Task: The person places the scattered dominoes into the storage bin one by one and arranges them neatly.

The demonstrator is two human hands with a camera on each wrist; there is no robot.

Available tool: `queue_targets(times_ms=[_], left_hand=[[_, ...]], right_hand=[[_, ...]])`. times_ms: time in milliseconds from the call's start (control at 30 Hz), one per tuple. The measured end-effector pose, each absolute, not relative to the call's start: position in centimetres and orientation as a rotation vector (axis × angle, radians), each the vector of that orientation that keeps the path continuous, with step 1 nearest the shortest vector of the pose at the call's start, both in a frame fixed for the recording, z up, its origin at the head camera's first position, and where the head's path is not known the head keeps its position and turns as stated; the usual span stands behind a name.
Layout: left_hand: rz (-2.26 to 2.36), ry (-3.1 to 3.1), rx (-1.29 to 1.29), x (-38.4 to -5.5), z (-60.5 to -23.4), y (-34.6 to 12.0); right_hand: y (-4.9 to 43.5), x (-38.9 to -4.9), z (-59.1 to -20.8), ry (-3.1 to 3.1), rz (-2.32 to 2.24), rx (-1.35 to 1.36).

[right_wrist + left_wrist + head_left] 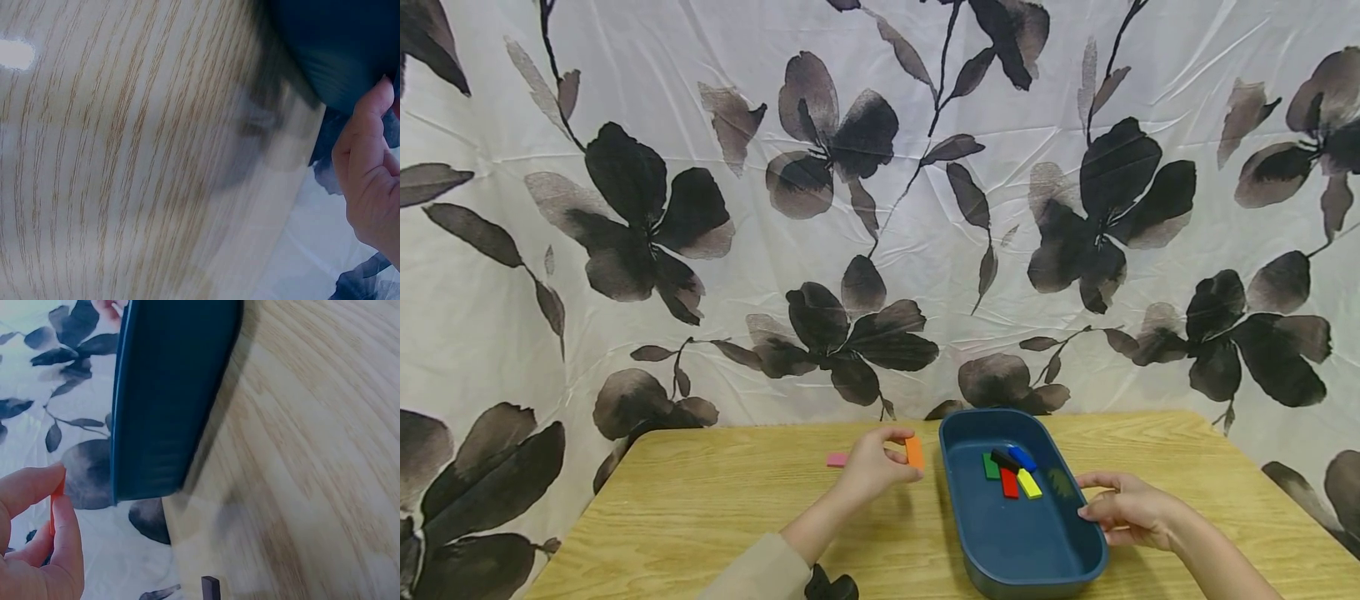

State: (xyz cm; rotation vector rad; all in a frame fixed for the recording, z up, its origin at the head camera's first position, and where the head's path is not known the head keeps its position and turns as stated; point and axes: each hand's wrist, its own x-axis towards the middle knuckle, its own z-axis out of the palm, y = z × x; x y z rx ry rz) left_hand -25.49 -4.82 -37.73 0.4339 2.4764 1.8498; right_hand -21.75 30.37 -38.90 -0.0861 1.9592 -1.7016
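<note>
My left hand (874,462) pinches a flat orange block (914,453) between thumb and fingertips, above the table just left of a dark blue plastic bin (973,533). In the left wrist view the orange block (58,503) appears edge-on. My right hand (1131,510) grips the bin's right rim. Inside the bin lie a green block (991,467), a black block (1004,460), a blue block (1022,457), a red block (1009,483) and a yellow block (1028,483), bunched together. A pink block (836,460) lies on the table behind my left hand, partly hidden by it.
The light wooden table (700,517) reaches back to a hanging floral cloth (925,217). A small black object (831,585) shows at the bottom edge, near my left sleeve (760,571).
</note>
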Motion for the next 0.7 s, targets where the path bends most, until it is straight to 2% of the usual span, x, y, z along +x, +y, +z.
queue_targets(times_ms=[700], left_hand=[[1.923,2.395,0.458,-26.1,-36.9,-2.8]], right_hand=[[30.0,-21.5,-38.8,1.984,-1.708,-0.069]])
